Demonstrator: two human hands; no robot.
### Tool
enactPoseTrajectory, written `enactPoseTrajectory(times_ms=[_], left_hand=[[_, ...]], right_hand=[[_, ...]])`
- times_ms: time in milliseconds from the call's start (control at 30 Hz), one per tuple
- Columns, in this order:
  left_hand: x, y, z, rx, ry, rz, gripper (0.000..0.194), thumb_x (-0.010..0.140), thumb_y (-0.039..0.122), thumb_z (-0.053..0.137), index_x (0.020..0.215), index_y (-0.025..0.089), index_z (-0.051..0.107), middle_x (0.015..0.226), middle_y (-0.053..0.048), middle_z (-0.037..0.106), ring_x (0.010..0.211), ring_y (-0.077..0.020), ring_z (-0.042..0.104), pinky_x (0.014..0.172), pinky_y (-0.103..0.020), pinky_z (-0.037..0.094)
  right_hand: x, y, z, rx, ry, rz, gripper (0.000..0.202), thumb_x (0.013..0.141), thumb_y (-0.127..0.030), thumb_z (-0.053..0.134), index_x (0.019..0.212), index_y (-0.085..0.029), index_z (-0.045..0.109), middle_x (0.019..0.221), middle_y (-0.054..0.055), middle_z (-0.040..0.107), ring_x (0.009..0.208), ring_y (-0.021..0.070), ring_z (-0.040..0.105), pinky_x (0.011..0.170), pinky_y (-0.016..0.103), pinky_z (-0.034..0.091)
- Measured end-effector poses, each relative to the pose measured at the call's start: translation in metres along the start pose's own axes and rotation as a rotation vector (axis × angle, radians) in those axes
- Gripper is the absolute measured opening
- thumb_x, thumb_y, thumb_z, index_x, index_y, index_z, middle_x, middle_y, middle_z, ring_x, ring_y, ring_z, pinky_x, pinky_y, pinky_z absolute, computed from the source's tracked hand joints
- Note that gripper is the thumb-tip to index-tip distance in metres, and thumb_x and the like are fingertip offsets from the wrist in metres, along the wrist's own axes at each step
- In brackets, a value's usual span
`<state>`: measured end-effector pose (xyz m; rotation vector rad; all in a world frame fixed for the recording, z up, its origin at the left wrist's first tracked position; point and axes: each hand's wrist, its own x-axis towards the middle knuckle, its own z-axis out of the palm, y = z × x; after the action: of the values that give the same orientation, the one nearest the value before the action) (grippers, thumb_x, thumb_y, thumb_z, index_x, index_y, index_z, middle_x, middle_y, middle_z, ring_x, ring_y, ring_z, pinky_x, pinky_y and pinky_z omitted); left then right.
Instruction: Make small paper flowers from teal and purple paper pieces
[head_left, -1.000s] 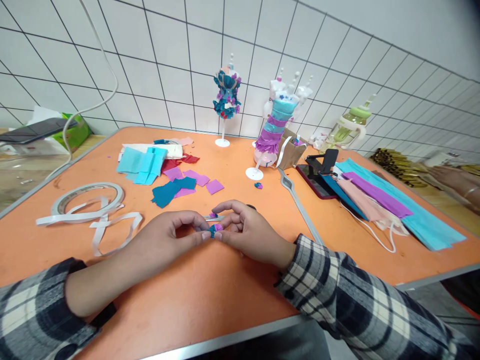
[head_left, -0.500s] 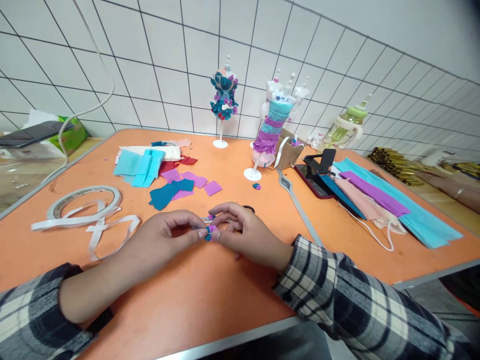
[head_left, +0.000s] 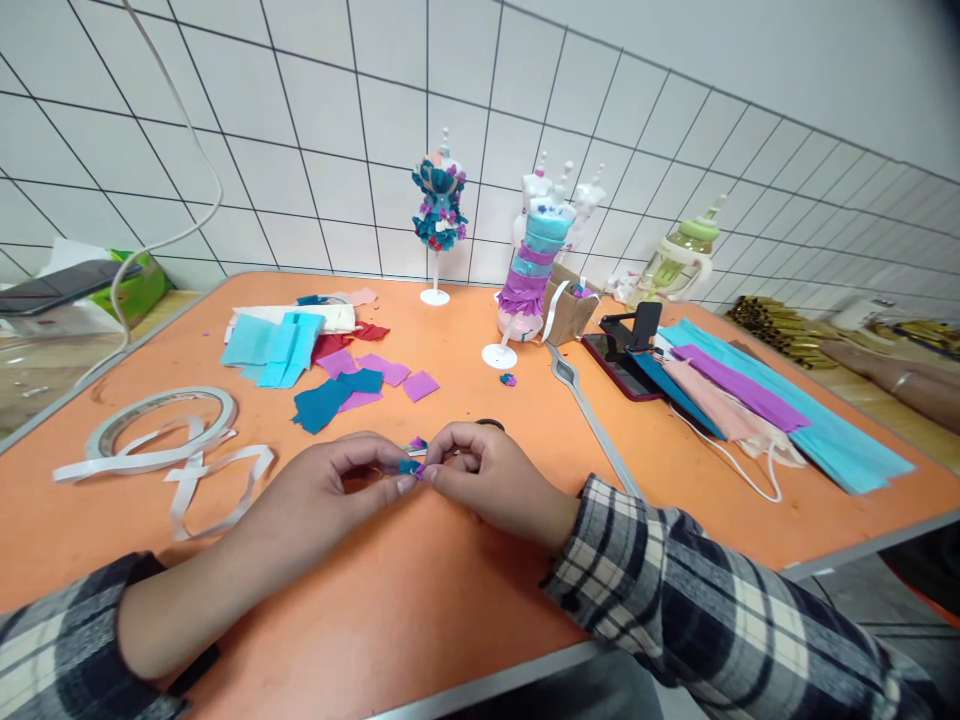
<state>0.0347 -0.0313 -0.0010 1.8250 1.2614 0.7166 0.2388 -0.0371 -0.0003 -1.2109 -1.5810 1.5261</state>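
Note:
Between my fingertips is a small crumpled piece of teal and purple crepe paper (head_left: pixel 409 467). My left hand (head_left: pixel 351 480) pinches its teal side between thumb and finger. The purple side is pinched by my right hand (head_left: pixel 491 470), whose other fingers curl under and are partly hidden. Just beyond the fingers lie another little purple scrap (head_left: pixel 418 443) and scissors, of which a dark handle loop (head_left: pixel 491 425) shows behind my right hand. Flat squares of teal paper (head_left: pixel 322 403) and purple paper (head_left: pixel 421 386) lie farther off. One finished-looking teal and purple paper bunch (head_left: pixel 508 380) sits alone on the table.
Left of me lies a roll of white tape (head_left: pixel 161 395) with loose strips. Two paper-dressed mini mannequins, one teal (head_left: pixel 439 205) and one blue-purple (head_left: pixel 534 265), stand at the back. A phone (head_left: pixel 619 370), paper strips (head_left: pixel 795 405) and a grey strap (head_left: pixel 592 425) lie right.
My fingers have shifted on the small paper piece, and the right hand's raised fingers have curled in closer. The whole view has tilted slightly, with the background sitting a little lower.

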Motion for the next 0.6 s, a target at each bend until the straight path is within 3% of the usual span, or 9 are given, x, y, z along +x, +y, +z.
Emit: enactPoseTrajectory(times_ms=[133,267,333,433,500,600], left_hand=[[-0.002,-0.003,0.0,0.066,0.022,0.027,0.034,0.079,0.058,0.068,0.079,0.025,0.077,0.087,-0.004,0.08,0.081,-0.0233,0.074,0.078,-0.033,0.062],[-0.004,-0.003,0.002,0.136,-0.007,0.083,0.034,0.082,0.058,0.065,0.077,0.027,0.077,0.086,-0.003,0.079,0.08,-0.023,0.074,0.076,-0.033,0.06],[-0.004,-0.004,0.002,0.158,-0.012,0.122,0.031,0.083,0.054,0.065,0.074,0.027,0.076,0.085,-0.002,0.079,0.079,-0.0217,0.074,0.077,-0.032,0.059],[-0.004,-0.008,0.002,0.216,0.012,0.187,0.026,0.085,0.049,0.064,0.077,0.028,0.077,0.085,-0.001,0.079,0.078,-0.0204,0.073,0.075,-0.031,0.059],[-0.003,-0.012,0.0,0.281,0.074,0.277,0.023,0.088,0.044,0.063,0.082,0.028,0.078,0.086,-0.001,0.079,0.079,-0.0202,0.073,0.074,-0.031,0.058],[-0.002,-0.014,-0.007,0.419,0.188,0.528,0.02,0.094,0.034,0.06,0.092,0.03,0.079,0.09,0.0,0.078,0.087,-0.0202,0.073,0.08,-0.033,0.056]], right_hand=[[0.0,0.004,0.001,-0.044,0.032,-0.119,0.02,0.082,-0.024,0.072,0.097,-0.02,0.059,0.077,-0.007,0.057,0.055,0.0058,0.044,0.052,0.021,0.035],[0.001,0.008,0.002,-0.211,0.063,-0.158,0.01,0.08,-0.021,0.073,0.079,-0.018,0.064,0.061,-0.008,0.045,0.056,0.0075,0.041,0.054,0.023,0.031],[0.002,0.008,0.003,-0.209,0.049,-0.145,0.009,0.081,-0.02,0.071,0.077,-0.018,0.063,0.063,-0.008,0.047,0.056,0.0072,0.041,0.054,0.023,0.032],[0.001,0.008,0.002,-0.11,0.035,-0.132,0.02,0.08,-0.023,0.073,0.096,-0.019,0.062,0.079,-0.006,0.057,0.057,0.0056,0.045,0.054,0.021,0.037],[0.001,0.008,0.0,0.001,0.024,-0.112,0.034,0.082,-0.028,0.073,0.111,-0.021,0.057,0.089,-0.004,0.059,0.058,0.0058,0.048,0.052,0.02,0.04],[0.002,0.009,-0.003,0.069,-0.042,0.012,0.021,0.092,-0.039,0.06,0.1,-0.02,0.059,0.083,-0.003,0.056,0.053,0.0071,0.047,0.041,0.019,0.039]])
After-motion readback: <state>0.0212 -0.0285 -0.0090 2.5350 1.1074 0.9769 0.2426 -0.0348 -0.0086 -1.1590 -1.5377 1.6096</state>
